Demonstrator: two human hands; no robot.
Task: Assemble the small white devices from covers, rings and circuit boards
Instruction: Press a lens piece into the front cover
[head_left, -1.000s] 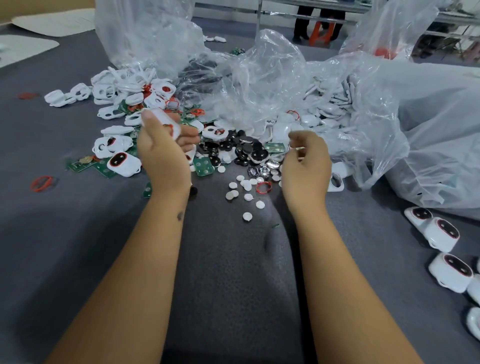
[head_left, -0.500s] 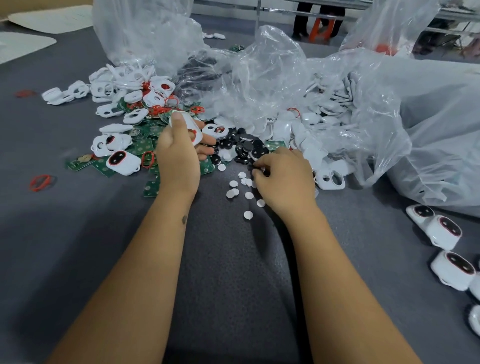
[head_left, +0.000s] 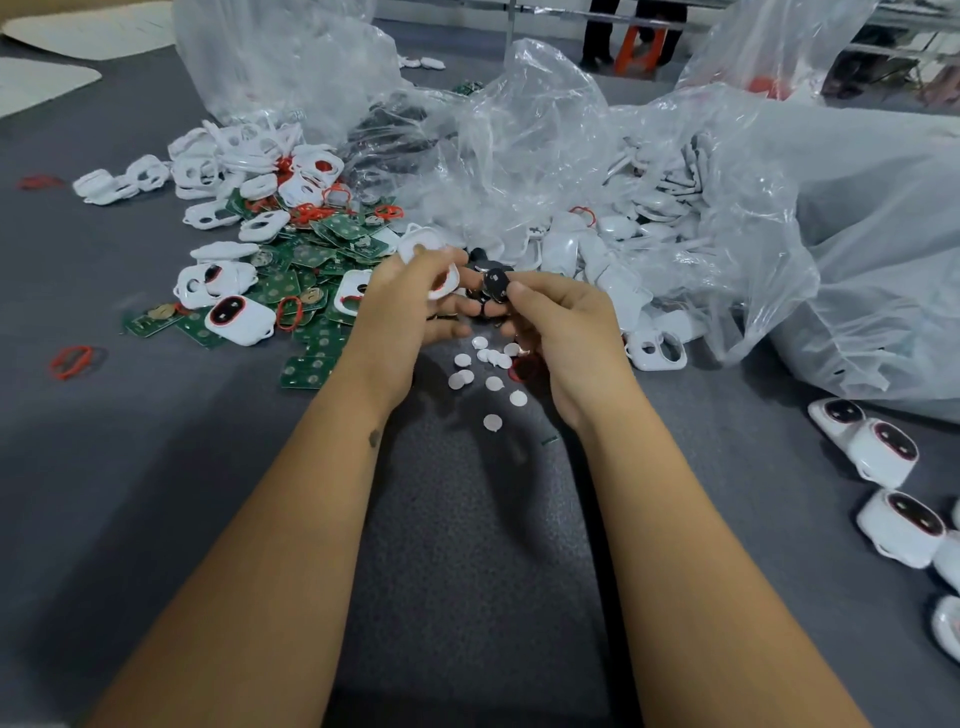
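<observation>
Most parts lie loose: bags (head_left: 857, 218) at counter's (head_left: 156, 493) far edge spill covers (head_left: 249, 171), boards (head_left: 311, 260), rings (head_left: 70, 359). Five or so finished devices (head_left: 883, 447) near right edge, one (head_left: 239, 319) left. Early going, by my judgement. Left hand (head_left: 400, 306) grips cover (head_left: 428, 260); right hand (head_left: 561, 322) pinches black disc (head_left: 494, 283) just beside it, not yet seated.

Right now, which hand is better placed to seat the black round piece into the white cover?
Probably the right hand: it already pinches the black round piece just beside the white cover. The left hand grips that cover, so it can only steady it.
</observation>
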